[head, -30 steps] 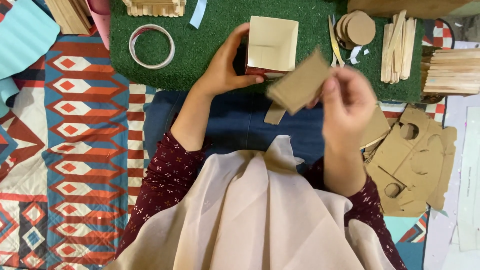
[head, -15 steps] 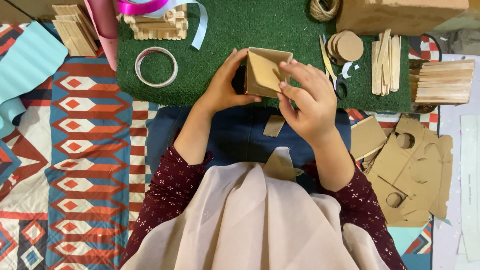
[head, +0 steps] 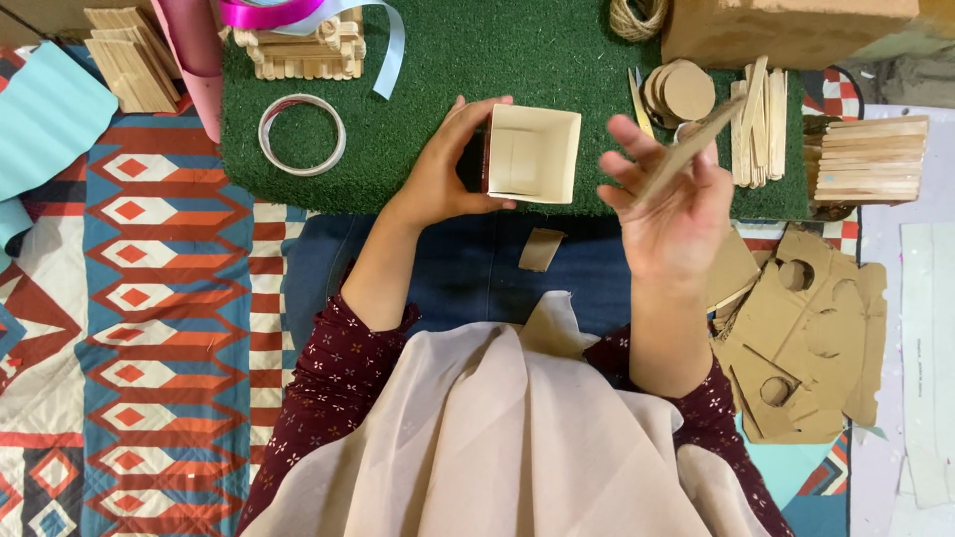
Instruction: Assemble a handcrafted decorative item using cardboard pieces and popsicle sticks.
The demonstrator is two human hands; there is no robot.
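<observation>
This looks like a home craft corner set up on the floor, with a patterned quilted rug point(head: 129, 298) under a patch of green artificial turf point(head: 477, 70). Craft supplies lie all around: stacks of wooden craft sticks point(head: 865, 159), cut cardboard sheets with round holes point(head: 806, 338), cardboard discs point(head: 681, 91), a tape roll point(head: 301, 134), a twine ball point(head: 639, 15) and pink ribbon point(head: 264, 12).

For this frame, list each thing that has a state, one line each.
left hand: gripping the box's side
small open box: open top, tipped toward the camera, empty
right hand: pinching a piece
cardboard piece: held edge-on, tilted
tape ring: lying flat on green mat
cardboard scrap: lying on the lap
</observation>
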